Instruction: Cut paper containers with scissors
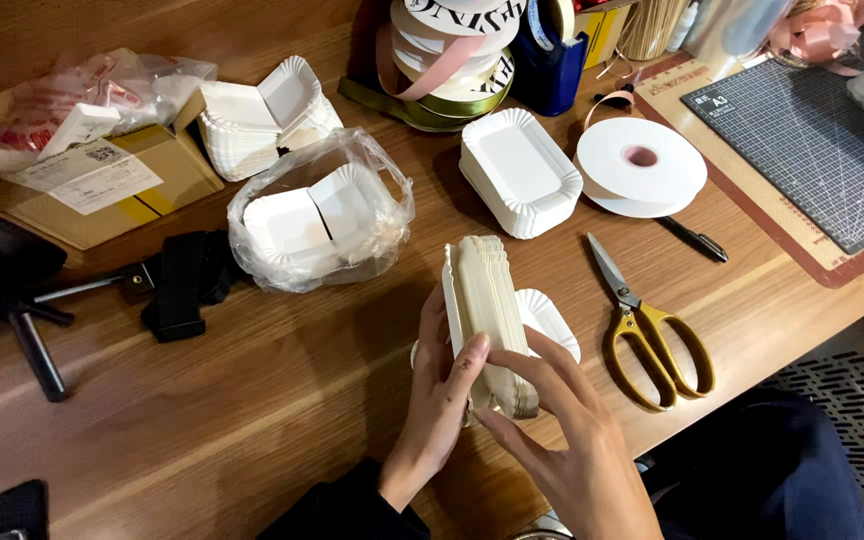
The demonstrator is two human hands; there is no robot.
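Observation:
A thick stack of white paper trays [487, 305] stands on edge on the wooden table, near the front. My left hand [439, 405] grips its left side with the thumb over the front edge. My right hand [572, 440] rests on its right side, fingers spread against the lower end. One tray [549, 318] leans off the right of the stack, behind my right fingers.
Gold-handled scissors [647, 330] lie to the right. A second tray stack [519, 170], a white ribbon roll [640, 165], a black pen [694, 239], a clear bag of trays [317, 215], more trays [257, 115], a cardboard box [102, 185] and a cutting mat [812, 140] lie beyond.

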